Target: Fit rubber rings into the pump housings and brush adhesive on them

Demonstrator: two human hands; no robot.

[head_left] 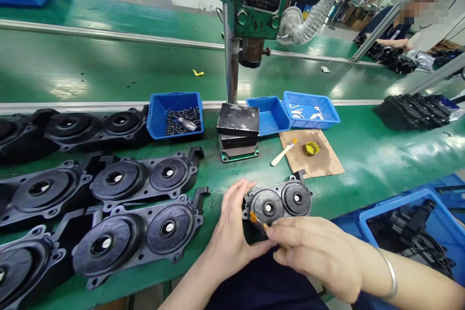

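My left hand [232, 223] grips the left end of a black plastic housing [281, 198] with two round recesses, a white spot at the middle of each. My right hand [312, 247] pinches a small brush [258, 221], its orange bristles at the housing's lower left edge. Most of the brush's handle is hidden by my fingers. Beyond the housing, a second brush [285, 151] with a pale handle lies partly on a stained cardboard sheet [330, 167]. A small round tin of yellow stuff [311, 148] stands on that sheet.
Several similar housings [134, 237] cover the left of the green bench. A press [238, 118] stands behind my hands, between a blue bin of small black parts [156, 123] and two other blue bins [274, 118]. A blue crate [366, 232] is at right; a person [392, 43] works beyond.
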